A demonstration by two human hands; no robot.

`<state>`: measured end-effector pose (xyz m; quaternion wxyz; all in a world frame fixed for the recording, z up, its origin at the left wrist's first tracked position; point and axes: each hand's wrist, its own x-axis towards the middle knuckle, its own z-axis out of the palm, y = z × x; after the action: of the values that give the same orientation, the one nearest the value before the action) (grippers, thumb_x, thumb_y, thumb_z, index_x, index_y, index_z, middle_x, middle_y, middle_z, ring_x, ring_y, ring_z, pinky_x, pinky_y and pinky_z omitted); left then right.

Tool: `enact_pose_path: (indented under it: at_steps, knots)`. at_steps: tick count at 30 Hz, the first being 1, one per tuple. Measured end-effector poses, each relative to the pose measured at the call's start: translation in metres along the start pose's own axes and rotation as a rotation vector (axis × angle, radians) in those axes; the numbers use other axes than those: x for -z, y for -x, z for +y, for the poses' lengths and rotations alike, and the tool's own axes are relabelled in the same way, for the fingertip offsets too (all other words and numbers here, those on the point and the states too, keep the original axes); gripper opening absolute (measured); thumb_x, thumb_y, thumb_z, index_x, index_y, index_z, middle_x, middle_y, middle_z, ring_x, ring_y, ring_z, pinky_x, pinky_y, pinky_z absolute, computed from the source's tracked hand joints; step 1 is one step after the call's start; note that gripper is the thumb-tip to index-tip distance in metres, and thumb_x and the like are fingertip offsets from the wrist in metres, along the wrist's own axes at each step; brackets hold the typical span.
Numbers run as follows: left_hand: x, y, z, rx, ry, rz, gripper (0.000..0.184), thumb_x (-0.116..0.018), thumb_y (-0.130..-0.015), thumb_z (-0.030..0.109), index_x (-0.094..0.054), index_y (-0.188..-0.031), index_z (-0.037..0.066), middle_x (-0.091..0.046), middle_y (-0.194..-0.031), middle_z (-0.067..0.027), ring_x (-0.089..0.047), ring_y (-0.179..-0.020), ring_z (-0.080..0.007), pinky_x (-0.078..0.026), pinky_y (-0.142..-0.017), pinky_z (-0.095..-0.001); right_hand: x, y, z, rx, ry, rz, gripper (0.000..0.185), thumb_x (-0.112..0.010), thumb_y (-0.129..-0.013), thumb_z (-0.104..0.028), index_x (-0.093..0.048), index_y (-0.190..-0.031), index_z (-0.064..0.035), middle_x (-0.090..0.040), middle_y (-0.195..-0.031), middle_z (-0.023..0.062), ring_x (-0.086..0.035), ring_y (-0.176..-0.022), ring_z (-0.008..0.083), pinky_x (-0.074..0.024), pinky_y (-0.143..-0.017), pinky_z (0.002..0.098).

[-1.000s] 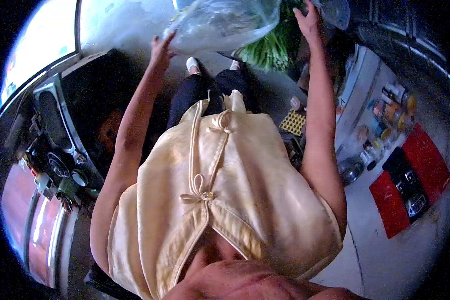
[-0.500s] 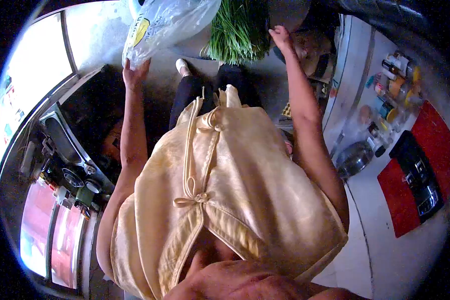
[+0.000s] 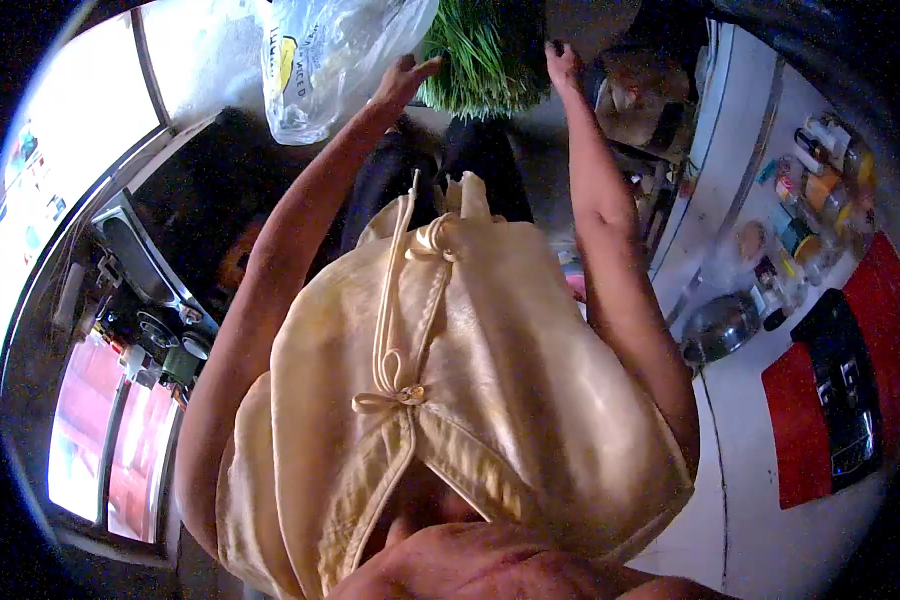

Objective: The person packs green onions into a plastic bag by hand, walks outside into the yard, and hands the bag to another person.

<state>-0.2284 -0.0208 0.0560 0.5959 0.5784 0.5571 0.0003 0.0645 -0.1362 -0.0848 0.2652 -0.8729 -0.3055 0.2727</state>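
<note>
A thick bunch of long green stalks, like chives (image 3: 482, 70), stands ahead of me at the top of the view, its pale cut ends toward me. My left hand (image 3: 400, 82) is at its left side, thumb and fingers apart, seemingly touching the stalks. To the left, partly behind that hand, is a clear plastic bag (image 3: 320, 75) with yellow and dark print. On the right of the bunch, my right hand (image 3: 564, 68) has its fingers curled in beside a dark edge. What those fingers hold, if anything, is hidden.
A white counter (image 3: 695, 440) on the right bears a metal bowl (image 3: 720, 328), several bottles and jars (image 3: 810, 215), and a black device (image 3: 842, 390) on a red mat (image 3: 798, 430). A dark shelf with small items (image 3: 160, 335) is at left, near bright windows.
My left hand has let go of the bag's lower end and moved right to the green stalks. The bag's lower end now hangs loose. My right hand stays beside the bunch.
</note>
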Motion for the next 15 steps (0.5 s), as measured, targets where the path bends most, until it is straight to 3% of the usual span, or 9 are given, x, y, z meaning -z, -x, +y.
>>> enact_pose_path:
  at_steps: [3,5,7,9,10,13,15]
  knots:
    - [-0.024,-0.049,-0.018,-0.021,-0.041,0.029,0.067,-0.061,-0.065,0.061,-0.054,-0.076,-0.005,-0.053,-0.068,-0.0086,-0.050,-0.066,-0.0185,-0.040,-0.059,-0.0361,0.027,0.011,-0.058,-0.202,-0.011,-0.280,0.066,-0.041,-0.079,-0.057,-0.047,-0.118,-0.0043,-0.049,-0.117,0.0211,-0.045,-0.108,0.0384,-0.0350,-0.091,0.0418]
    - [-0.029,-0.023,0.040,-0.102,0.074,0.029,0.069,-0.060,-0.063,0.065,-0.053,-0.065,-0.003,-0.051,-0.060,-0.0071,-0.048,-0.056,-0.0188,-0.040,-0.054,-0.0369,0.011,0.004,-0.043,-0.203,-0.018,-0.358,0.069,-0.036,-0.080,-0.060,-0.046,-0.120,-0.0047,-0.047,-0.120,0.0209,-0.043,-0.111,0.0378,-0.0334,-0.093,0.0408]
    - [-0.032,-0.040,0.032,0.035,-0.033,-0.115,0.064,-0.055,-0.071,0.060,-0.057,-0.090,-0.001,-0.057,-0.085,-0.0110,-0.052,-0.083,-0.0181,-0.040,-0.076,-0.0347,0.003,0.003,-0.037,-0.156,-0.087,-0.377,0.069,-0.034,-0.081,-0.060,-0.045,-0.120,-0.0047,-0.045,-0.123,0.0196,-0.040,-0.114,0.0364,-0.0314,-0.095,0.0395]
    - [-0.037,-0.047,0.029,0.083,-0.032,-0.123,0.055,-0.066,-0.067,0.052,-0.062,-0.082,-0.001,-0.061,-0.079,-0.0090,-0.056,-0.070,-0.0168,-0.045,-0.062,-0.0334,-0.001,0.003,-0.036,-0.062,-0.225,-0.330,0.066,-0.034,-0.083,-0.057,-0.044,-0.121,-0.0041,-0.043,-0.126,0.0173,-0.038,-0.116,0.0343,-0.0292,-0.097,0.0381]
    - [-0.043,-0.052,0.033,0.069,0.007,-0.088,0.052,-0.066,-0.068,0.049,-0.063,-0.085,0.000,-0.062,-0.082,-0.0089,-0.057,-0.072,-0.0168,-0.045,-0.063,-0.0327,-0.001,0.004,-0.036,-0.017,-0.292,-0.307,0.064,-0.035,-0.084,-0.055,-0.044,-0.121,-0.0039,-0.042,-0.127,0.0161,-0.037,-0.117,0.0333,-0.0281,-0.098,0.0374]
    - [-0.052,-0.070,0.009,-0.072,0.122,-0.156,0.038,-0.065,-0.073,0.033,-0.063,-0.094,0.003,-0.063,-0.093,-0.0076,-0.058,-0.079,-0.0165,-0.046,-0.068,-0.0304,0.012,0.014,-0.031,0.696,0.744,0.109,0.060,-0.041,-0.084,-0.050,-0.044,-0.122,-0.0042,-0.043,-0.126,0.0129,-0.036,-0.119,0.0295,-0.0278,-0.098,0.0365]
    - [-0.041,-0.076,0.000,0.061,0.052,-0.178,0.034,-0.065,-0.073,0.028,-0.062,-0.097,0.003,-0.062,-0.095,-0.0071,-0.058,-0.080,-0.0167,-0.046,-0.069,-0.0302,0.030,0.022,-0.037,1.157,1.428,0.424,0.057,-0.045,-0.084,-0.047,-0.044,-0.122,-0.0044,-0.044,-0.126,0.0107,-0.035,-0.119,0.0270,-0.0276,-0.098,0.0358]
